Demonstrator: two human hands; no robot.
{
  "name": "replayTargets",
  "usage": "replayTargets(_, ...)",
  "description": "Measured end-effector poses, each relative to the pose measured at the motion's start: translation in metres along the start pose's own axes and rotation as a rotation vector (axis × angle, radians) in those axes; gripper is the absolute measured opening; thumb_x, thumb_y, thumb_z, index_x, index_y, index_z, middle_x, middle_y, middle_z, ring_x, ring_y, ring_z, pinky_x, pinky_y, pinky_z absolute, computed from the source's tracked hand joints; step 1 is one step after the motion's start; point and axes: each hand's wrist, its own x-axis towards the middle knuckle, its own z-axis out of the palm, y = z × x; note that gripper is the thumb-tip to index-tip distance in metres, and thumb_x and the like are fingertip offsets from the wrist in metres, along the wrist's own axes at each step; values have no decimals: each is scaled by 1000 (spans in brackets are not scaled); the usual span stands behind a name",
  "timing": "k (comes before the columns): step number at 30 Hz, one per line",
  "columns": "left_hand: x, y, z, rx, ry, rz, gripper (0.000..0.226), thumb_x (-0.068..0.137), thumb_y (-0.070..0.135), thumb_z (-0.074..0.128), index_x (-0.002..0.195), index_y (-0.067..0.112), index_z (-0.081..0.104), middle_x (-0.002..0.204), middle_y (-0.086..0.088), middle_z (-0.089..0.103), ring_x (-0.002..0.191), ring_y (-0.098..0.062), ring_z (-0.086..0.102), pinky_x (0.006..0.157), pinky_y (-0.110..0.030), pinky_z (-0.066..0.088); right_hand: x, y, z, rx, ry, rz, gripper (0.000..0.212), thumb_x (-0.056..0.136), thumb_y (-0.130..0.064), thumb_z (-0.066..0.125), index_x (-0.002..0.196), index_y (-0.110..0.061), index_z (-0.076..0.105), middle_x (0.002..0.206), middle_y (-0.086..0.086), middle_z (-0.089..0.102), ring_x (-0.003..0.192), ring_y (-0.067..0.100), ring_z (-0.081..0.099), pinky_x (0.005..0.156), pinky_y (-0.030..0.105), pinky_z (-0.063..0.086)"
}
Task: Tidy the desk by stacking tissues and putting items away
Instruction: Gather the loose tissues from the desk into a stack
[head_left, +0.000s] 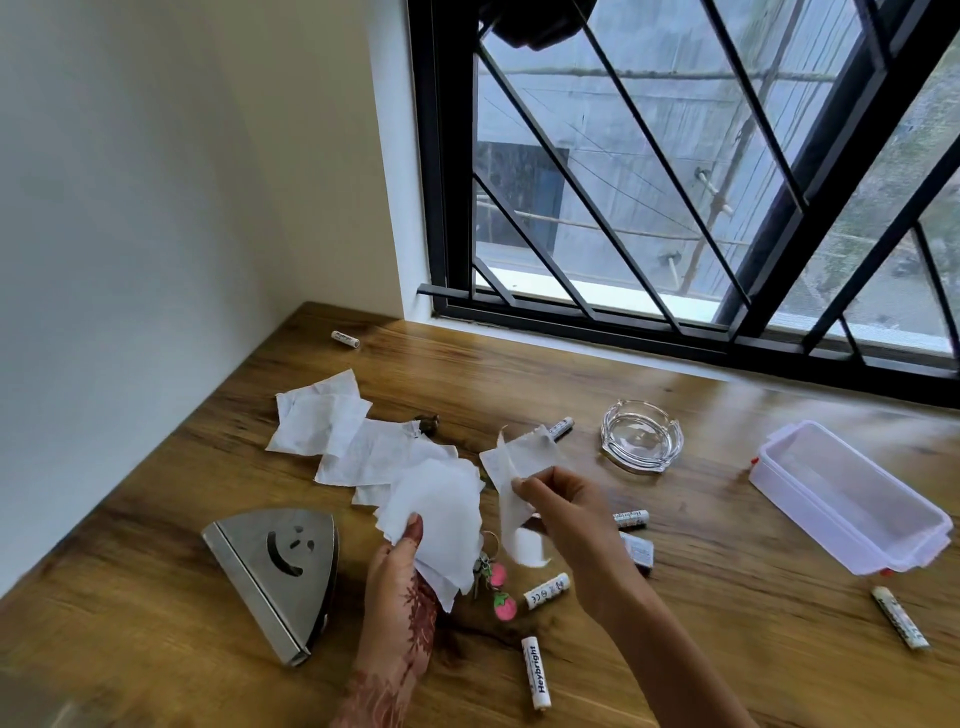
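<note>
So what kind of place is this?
Probably a room in a home: a wooden desk in a corner by a barred window, strewn with loose tissues, Heybright batteries and a strawberry keyring.

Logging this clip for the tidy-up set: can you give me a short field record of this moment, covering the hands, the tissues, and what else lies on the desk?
left hand: holds a stack of tissues
right hand: pinches one tissue, raised beside the stack
loose tissues: several spread on the desk, beyond the left hand
holder: metal, smiley cut-out, lying left of the hands
box: clear plastic, open, empty, far right
batteries: six scattered on the desk
other: glass ashtray, keys with strawberry charms
</note>
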Motion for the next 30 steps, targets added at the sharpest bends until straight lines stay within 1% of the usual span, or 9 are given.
replayTargets(2,-3,0,4,6,-49,-18,26,91,26,52,110,11,61,102,-11,69,94,-29,64,72,-38,51,-4,0,12,52,-57,34,13,87,-13,61,75,-7,63,74,5,65,72,16,62,71,34,54)
replayTargets(5,-5,-1,9,-47,-173,-88,47,82,41,53,113,6,63,109,-16,69,103,-31,64,94,-47,46,-6,4,30,95,-82,32,14,87,-14,61,77,-6,65,80,11,66,77,19,63,71,30,56)
replayTargets(9,-5,-2,12,80,-191,-59,90,49,67,72,110,3,60,112,-17,65,107,-29,60,104,-46,39,-5,11,42,66,-89,17,23,89,-24,58,81,-6,70,85,16,71,80,23,66,82,37,54)
replayTargets(10,-5,-4,10,144,-153,-19,88,46,67,73,107,4,60,108,-14,66,105,-28,61,100,-44,42,-5,11,43,67,-100,20,26,90,-26,56,82,-7,71,86,15,72,83,23,67,83,37,55)
replayTargets(15,1,-7,3,155,-40,-39,46,77,33,65,114,7,57,110,-13,66,100,-31,63,81,-41,52,0,6,28,122,-90,-31,23,93,-19,51,84,-7,68,83,9,70,79,20,67,75,29,55)
replayTargets(19,-1,-2,1,87,-25,-29,13,88,22,57,97,12,58,97,-5,66,89,-22,62,66,-32,47,25,16,-2,-453,70,-336,7,86,-11,62,89,-12,69,81,-4,67,72,6,62,69,13,51)
replayTargets(23,0,1,-3,-3,-69,-8,24,89,17,54,110,8,60,109,-11,67,100,-26,63,75,-35,49,53,40,-38,-911,-12,-466,21,82,-9,67,103,-7,68,105,6,66,87,14,61,76,23,49)
replayTargets(26,3,1,-5,-14,-64,-2,30,89,16,54,115,4,57,111,-13,66,101,-27,62,77,-35,50,63,52,-54,-1130,-70,-501,22,84,-10,63,105,-11,68,111,3,63,102,17,56,82,26,46)
replayTargets(30,6,1,-4,-3,-30,1,29,87,16,57,113,5,57,109,-12,66,100,-28,62,83,-37,49,64,61,-55,-1237,-92,-608,14,84,-7,60,89,-12,73,98,3,67,94,19,56,72,28,50)
